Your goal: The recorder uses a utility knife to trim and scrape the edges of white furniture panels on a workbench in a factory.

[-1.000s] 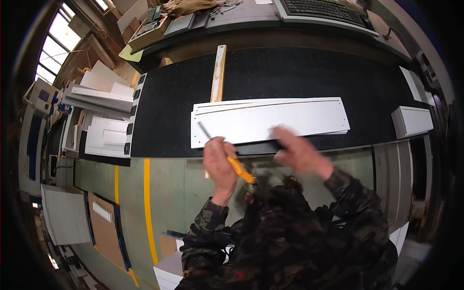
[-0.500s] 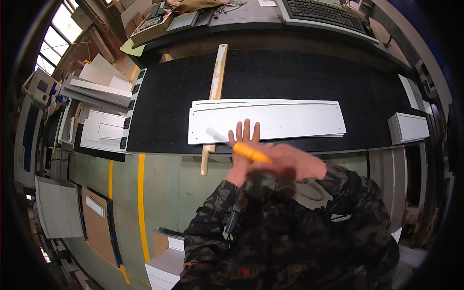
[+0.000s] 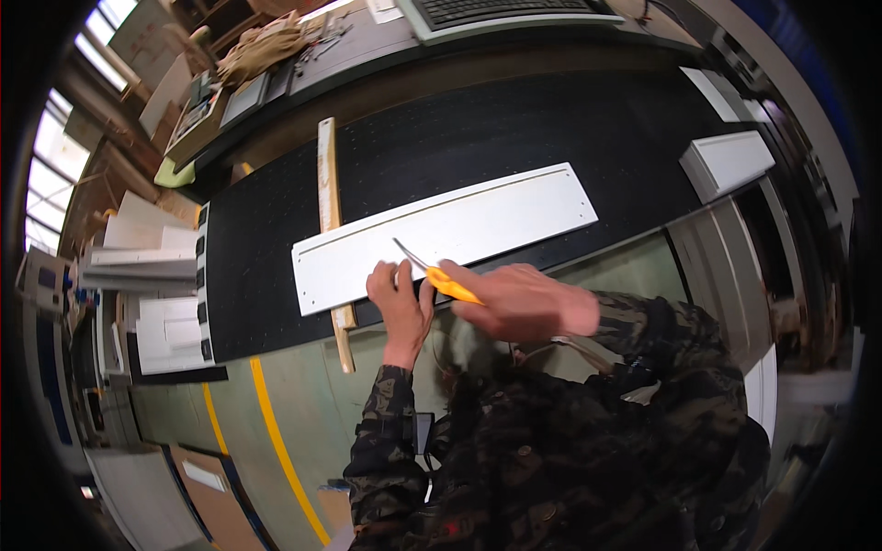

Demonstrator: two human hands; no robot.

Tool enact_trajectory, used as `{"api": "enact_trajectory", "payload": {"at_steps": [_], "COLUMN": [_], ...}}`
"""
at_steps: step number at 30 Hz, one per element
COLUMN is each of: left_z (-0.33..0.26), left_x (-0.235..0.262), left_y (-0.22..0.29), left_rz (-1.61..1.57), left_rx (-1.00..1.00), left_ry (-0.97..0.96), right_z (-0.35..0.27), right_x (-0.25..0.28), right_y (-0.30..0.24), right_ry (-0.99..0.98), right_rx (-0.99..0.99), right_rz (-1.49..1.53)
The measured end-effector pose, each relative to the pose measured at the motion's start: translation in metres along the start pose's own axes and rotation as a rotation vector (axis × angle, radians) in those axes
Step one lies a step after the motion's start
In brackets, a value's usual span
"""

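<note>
The white board (image 3: 478,216) lies flat on the black tabletop (image 3: 459,119), near its near edge, and slants a bit so its right end is farther away. A long wooden stick (image 3: 327,174) runs under its left part and pokes out on the far and near sides.

Some things are already in the board: a long, dark groove (image 3: 432,208) goes along its far side, and little holes (image 3: 582,197) dot both ends.

The right hand (image 3: 514,298) is closed tight around the yellow handle of a tool (image 3: 450,284). The tool's thin grey blade points far and left, over the middle of the board and well apart from the groove. I cannot tell if its tip touches the board.

The left hand (image 3: 400,303) is at the board's near edge, just beside the tool, with its fingers bent. I cannot tell if they pinch anything.

With the tool out over the board, I think the work here is partway along. I see no new mark under the blade, and how much is left does not show.

A white boxy pile (image 3: 730,156) sits on the right, waiting apart from both hands.
</note>
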State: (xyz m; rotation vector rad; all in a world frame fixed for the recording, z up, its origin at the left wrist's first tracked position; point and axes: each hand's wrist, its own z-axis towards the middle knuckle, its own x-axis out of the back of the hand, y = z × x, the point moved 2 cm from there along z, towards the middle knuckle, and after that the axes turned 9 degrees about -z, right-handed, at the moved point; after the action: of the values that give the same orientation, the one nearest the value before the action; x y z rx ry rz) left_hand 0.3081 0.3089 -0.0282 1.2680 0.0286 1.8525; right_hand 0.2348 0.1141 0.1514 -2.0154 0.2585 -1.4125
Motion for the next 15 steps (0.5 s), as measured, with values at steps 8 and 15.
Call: {"api": "enact_trajectory", "payload": {"at_steps": [8, 15], "left_z": [0.001, -0.006], "left_x": [0.000, 0.000], "left_y": [0.006, -0.004], "left_rz": [-0.012, 0.110], "left_rx": [-0.148, -0.153], "left_ry": [0.049, 0.005], "right_z": [-0.086, -0.129], "right_x": [0.002, 0.027], "right_y": [0.019, 0.067], "right_ry": [0.022, 0.385], "right_rx": [-0.253, -0.520], "right_rz": [-0.044, -0.190]}}
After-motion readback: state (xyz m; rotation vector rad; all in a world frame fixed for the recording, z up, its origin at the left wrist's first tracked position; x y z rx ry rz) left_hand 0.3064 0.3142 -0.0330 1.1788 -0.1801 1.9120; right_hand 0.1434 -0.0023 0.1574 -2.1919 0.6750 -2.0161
